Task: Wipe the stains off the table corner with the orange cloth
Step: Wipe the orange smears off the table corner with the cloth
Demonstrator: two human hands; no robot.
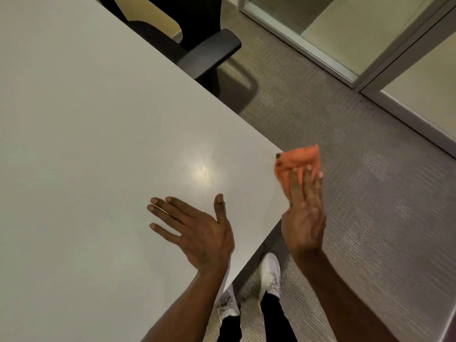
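A crumpled orange cloth (297, 162) is held in my right hand (304, 213), just past the table corner and over the carpet. The white table (86, 134) has its corner at the right, near the cloth. A faint reddish stain (206, 171) shows under a bright glare spot, a little inside the corner. My left hand (195, 228) hovers flat over the table below the stain, fingers spread and holding nothing.
A black office chair (197, 48) is pushed against the table's far edge. Grey carpet (357, 193) lies to the right, bounded by a glass partition with a metal frame (370, 77). My white shoes (270, 272) stand beside the table's near edge.
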